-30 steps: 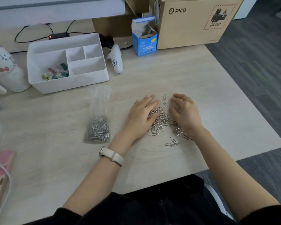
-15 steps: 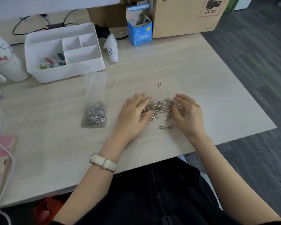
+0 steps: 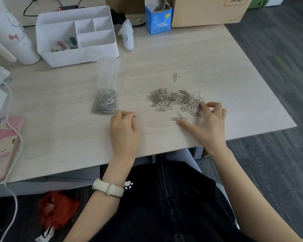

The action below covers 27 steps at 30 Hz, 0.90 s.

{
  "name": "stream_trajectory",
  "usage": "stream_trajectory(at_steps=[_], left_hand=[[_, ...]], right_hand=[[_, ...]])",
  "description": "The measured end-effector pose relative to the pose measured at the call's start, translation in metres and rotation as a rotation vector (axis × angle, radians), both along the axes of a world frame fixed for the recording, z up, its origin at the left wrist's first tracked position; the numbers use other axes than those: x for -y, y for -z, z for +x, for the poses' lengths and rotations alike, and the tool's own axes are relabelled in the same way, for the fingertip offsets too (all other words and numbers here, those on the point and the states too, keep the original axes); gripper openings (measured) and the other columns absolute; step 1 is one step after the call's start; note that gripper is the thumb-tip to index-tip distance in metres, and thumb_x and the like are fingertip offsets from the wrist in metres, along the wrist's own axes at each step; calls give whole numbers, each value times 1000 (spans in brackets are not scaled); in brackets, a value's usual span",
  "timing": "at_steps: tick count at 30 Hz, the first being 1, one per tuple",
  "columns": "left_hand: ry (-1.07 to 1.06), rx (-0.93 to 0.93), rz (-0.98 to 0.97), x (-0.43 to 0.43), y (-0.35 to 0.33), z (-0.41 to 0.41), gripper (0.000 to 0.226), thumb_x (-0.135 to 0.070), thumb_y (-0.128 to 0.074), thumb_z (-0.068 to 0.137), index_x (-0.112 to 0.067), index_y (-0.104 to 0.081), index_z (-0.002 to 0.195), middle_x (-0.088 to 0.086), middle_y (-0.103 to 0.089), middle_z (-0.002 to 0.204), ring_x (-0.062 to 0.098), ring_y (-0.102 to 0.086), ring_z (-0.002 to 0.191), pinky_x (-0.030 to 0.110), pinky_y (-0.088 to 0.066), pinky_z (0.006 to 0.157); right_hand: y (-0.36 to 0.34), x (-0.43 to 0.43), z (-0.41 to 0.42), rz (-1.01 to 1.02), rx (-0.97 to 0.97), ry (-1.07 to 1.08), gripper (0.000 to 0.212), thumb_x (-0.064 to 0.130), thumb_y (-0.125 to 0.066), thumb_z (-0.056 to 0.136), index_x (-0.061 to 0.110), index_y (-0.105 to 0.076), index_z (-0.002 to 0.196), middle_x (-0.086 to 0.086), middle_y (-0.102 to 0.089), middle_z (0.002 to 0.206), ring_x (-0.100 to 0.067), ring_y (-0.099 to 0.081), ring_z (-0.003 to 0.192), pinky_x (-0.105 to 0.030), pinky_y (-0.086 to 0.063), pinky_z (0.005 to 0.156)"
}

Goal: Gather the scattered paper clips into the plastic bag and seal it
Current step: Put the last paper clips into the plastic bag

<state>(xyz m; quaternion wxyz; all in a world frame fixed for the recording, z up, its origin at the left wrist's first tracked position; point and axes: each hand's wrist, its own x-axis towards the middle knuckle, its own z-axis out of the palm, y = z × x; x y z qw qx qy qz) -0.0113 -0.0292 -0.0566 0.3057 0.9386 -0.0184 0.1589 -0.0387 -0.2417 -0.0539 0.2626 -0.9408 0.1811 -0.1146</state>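
A loose pile of silver paper clips (image 3: 175,99) lies on the wooden desk (image 3: 164,55), with two stray clips (image 3: 176,77) just beyond it. To the left, the clear plastic bag (image 3: 107,74) lies flat, mouth pointing away, its bottom filled with clips (image 3: 105,104). My left hand (image 3: 124,131) rests on the desk just right of the bag's bottom, apart from the pile, fingers curled in with nothing showing in them. My right hand (image 3: 205,122) is spread at the pile's right edge, its fingertips on the clips and its thumb beside two separate clips (image 3: 178,117).
A white compartment organiser (image 3: 101,49) holding coloured clips stands behind the bag. A blue box (image 3: 158,20), a cardboard carton (image 3: 206,13) and a small white figure (image 3: 128,38) line the back. A white bottle (image 3: 16,39) and a pink case (image 3: 2,145) sit left. The desk edge is near my body.
My left hand has left the pile and moved left and back, close to the bag. The right hand has slid to the pile's right edge, leaving the clips uncovered. The camera has tilted down.
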Motion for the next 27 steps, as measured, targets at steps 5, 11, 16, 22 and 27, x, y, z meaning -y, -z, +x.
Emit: stream_trajectory(at_steps=[5,11,16,22,27], left_hand=[[81,15,-62,17,3,5,14,1,-58,80,-6,-69,85,14,-62,86,33,-57,81,26,-35,70],[288,-37,-152,47,-2,32,12,-5,-66,77,-7,-70,88,11,-64,86,30,-61,81,31,-42,75],[360,80,-68,53,-2,53,47,-47,-68,71,-17,-66,107,5,-60,105,18,-45,100,34,-41,83],[479,-178,290,59,-3,74,115,-91,-43,43,-31,-28,141,1,-27,149,24,-22,131,43,-21,98],[501,-98,233,74,0,81,102,-88,-46,49,-28,-43,131,0,-46,127,24,-37,112,41,-34,90]], right_hand=[[-1,-8,10,145,109,-22,53,37,-76,71,7,-63,114,-10,-50,108,-27,-49,103,-31,-39,93],[-1,-10,36,226,167,-86,31,19,-75,73,7,-70,102,-9,-57,96,-11,-54,69,-20,-47,78],[-3,3,44,272,296,-17,24,20,-74,74,8,-72,95,-7,-64,90,-9,-55,65,-8,-41,66],[5,17,52,211,277,19,28,13,-59,80,2,-69,104,-12,-67,106,-28,-61,100,-26,-43,90],[6,1,58,283,309,-139,25,5,-54,79,6,-71,97,-6,-70,98,-19,-64,90,-26,-50,82]])
